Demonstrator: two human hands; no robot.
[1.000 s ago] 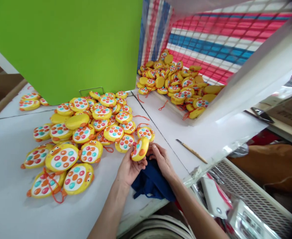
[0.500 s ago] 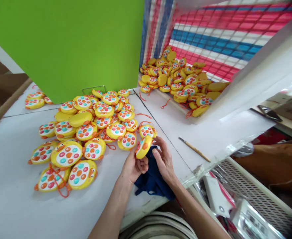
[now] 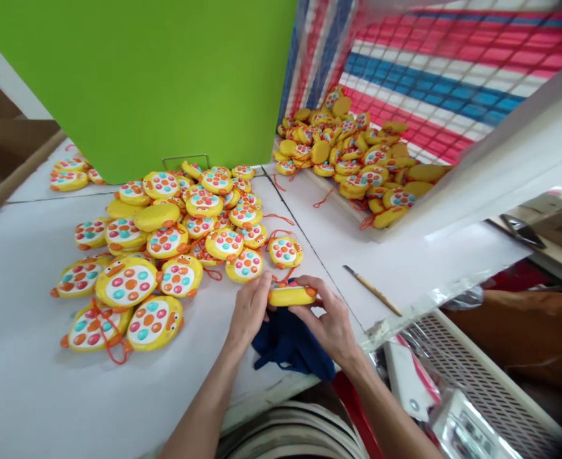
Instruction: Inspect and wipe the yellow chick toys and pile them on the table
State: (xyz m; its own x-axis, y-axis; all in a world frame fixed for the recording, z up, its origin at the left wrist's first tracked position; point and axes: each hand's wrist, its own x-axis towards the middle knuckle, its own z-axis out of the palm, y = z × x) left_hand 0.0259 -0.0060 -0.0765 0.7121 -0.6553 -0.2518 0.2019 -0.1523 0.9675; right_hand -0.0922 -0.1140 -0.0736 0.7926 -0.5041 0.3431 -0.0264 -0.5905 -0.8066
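Observation:
A yellow duck-shaped toy is held edge-on between my two hands, its coloured dots facing away and up. My left hand grips its left end, and my right hand pinches its right end with thumb and fingers. Beneath the hands a dark blue cloth lies bunched at the table's edge. One dotted toy with an orange cord rests just beyond my hands. To the left spreads a pile of similar toys, mostly dots up, some with orange loops.
A green board stands behind the pile. At the back right, a mesh-sided bin holds many more toys. A thin wooden-handled tool lies on the white table. Below the edge, a perforated basket holds wrapped items.
The held toy has turned from tilted upright to level, edge-on. My right hand has come onto its right end. The view has shifted slightly.

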